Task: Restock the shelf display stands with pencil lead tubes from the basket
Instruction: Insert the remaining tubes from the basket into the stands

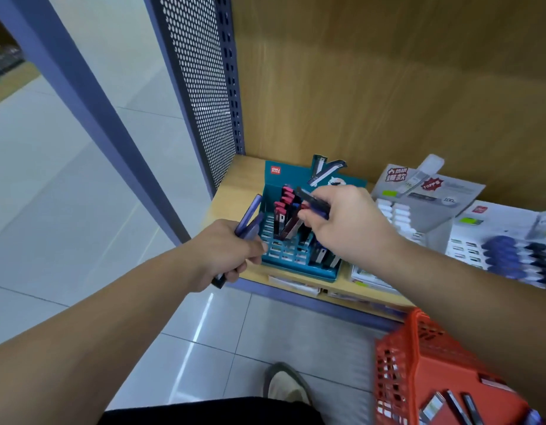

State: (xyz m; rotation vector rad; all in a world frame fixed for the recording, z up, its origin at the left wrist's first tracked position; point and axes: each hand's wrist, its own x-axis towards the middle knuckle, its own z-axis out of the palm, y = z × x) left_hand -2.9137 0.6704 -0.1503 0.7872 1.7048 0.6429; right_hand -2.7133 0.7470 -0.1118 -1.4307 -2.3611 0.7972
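A teal display stand (277, 254) with a slotted grid sits at the left end of the wooden shelf. Several red-capped and dark lead tubes (284, 213) stand in its back rows. My left hand (225, 253) grips a bunch of purple lead tubes (250, 220) just left of the stand. Over the stand's right half, my right hand (342, 222) pinches a dark blue lead tube (314, 202), held nearly level above the slots. An orange basket (419, 363) at the lower right holds a few more tubes (449, 406).
Grey and white display stands (425, 204) with other stationery fill the shelf to the right. A perforated metal panel (201, 87) closes the shelf's left side. The wooden back wall (388, 87) rises behind. My shoe (288, 386) rests on the tiled floor below.
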